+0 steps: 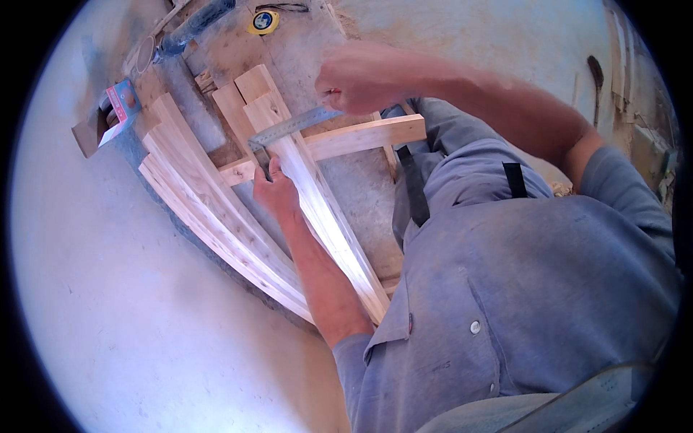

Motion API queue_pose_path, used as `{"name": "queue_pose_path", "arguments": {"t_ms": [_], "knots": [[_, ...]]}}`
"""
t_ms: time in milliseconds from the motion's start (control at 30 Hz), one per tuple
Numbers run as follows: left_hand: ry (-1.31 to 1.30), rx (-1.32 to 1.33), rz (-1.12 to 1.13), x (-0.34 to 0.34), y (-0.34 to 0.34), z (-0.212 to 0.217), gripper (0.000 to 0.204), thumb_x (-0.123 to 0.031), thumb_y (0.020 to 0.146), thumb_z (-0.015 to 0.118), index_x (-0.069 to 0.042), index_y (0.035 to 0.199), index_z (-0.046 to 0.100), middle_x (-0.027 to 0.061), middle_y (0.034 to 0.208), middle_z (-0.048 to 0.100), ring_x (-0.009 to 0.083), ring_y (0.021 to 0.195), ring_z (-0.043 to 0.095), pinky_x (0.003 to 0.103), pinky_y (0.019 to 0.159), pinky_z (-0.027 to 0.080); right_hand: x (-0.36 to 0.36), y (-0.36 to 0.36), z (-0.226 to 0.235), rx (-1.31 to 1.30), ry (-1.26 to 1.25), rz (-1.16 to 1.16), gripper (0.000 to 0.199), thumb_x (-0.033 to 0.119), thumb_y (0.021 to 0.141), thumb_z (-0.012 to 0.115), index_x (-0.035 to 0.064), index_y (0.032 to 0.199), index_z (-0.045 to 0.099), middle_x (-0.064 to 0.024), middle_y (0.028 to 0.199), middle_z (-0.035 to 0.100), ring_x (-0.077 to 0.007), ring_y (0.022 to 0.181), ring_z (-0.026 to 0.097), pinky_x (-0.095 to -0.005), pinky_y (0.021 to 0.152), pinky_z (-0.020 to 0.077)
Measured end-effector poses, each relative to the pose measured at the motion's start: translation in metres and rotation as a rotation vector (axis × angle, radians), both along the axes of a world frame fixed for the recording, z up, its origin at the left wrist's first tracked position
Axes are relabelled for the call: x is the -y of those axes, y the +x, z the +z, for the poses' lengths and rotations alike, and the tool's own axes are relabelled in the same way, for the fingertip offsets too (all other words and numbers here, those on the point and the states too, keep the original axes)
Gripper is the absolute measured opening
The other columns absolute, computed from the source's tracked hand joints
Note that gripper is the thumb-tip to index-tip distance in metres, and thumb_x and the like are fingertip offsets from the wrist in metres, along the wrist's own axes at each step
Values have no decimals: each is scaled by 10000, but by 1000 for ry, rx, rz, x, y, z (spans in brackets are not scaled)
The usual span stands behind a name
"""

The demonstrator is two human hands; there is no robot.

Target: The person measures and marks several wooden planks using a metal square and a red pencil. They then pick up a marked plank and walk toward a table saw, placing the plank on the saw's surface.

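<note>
While the left hand (276, 191) pinches the metal square (296, 125) by its short leg, blade across the board (321, 209), and the right hand (354, 79) curls around a small red thing (333, 92) right of the board, accuracy likely needs that leg kept snug against the board.

Yellow tape measure (263, 22), round dark-and-white face up, top of view, on a dusty surface (303, 47). Thin dark item (281, 8) just beside it, kind unclear. Left of these, a long blue thing (196, 27), blurred, running slantwise toward the top edge. Far left: small box (121, 101), blue, white and pink, flap open, dark contents too small to tell. Broad pale smooth surface (108, 274) fills the left side. Far right: dark curved item (595, 78), upright wood strips (619, 61) near it.
</note>
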State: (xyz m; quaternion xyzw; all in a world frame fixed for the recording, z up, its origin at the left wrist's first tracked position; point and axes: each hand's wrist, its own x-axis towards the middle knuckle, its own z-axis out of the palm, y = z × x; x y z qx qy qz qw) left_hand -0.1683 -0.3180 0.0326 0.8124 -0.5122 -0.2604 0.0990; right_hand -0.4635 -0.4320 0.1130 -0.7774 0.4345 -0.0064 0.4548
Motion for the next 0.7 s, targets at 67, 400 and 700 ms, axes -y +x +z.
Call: {"name": "queue_pose_path", "arguments": {"t_ms": [67,400,700], "knots": [[52,-15,9,-1,-1,5,311,-241,953,671,45,1077,687,233,908,720,344,816,678,433,759,514,-13,-9,-5,84,16,-148,163,135,873,643,-3,925,714,-206,802,672,-392,734,626,-447,671,484],[65,2,27,-47,14,-1,445,-266,969,649,114,1201,638,277,1052,714,401,962,687,421,864,522,-76,-24,-38,456,204,-424,194,71,862,686,-27,1028,709,-188,908,717,-267,804,679,-341,775,530],[51,5,-35,-35,17,-2,417,-271,966,655,99,1158,647,287,1007,707,416,920,678,455,828,514,-65,-23,-28,443,190,-422,156,118,886,714,-22,955,698,-154,808,683,-232,721,630,-336,692,501]]}}
